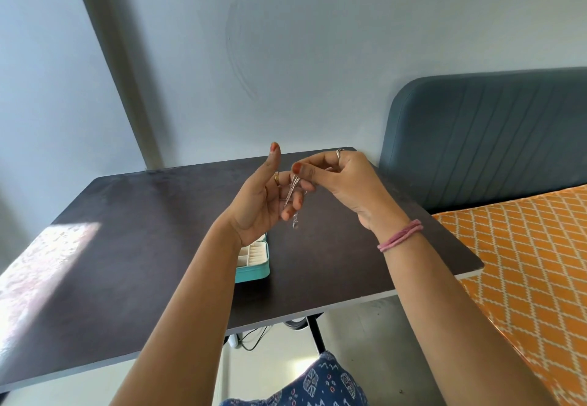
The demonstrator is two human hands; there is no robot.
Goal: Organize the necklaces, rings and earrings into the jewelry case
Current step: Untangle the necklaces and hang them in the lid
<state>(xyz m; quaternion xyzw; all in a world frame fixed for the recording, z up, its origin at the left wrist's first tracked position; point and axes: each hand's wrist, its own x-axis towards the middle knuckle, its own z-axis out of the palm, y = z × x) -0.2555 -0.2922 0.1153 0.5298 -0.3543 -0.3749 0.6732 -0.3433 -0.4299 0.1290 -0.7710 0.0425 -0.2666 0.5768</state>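
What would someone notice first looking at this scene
Two raised hands at centre: the right hand pinches a thin silver necklace that dangles against the left hand. Below them, an open teal jewelry case sits on the dark table, beside an orange patterned bed.

Single head view, looking forward and down over dark table (127, 247) (hands close).

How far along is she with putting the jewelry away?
Done: the teal jewelry case sits open on the dark table; what its compartments hold is too small to tell. In hand: the right hand pinches a silver necklace, which hangs against the left hand's fingers. Left: laying that necklace in the case; no other loose jewelry shows.
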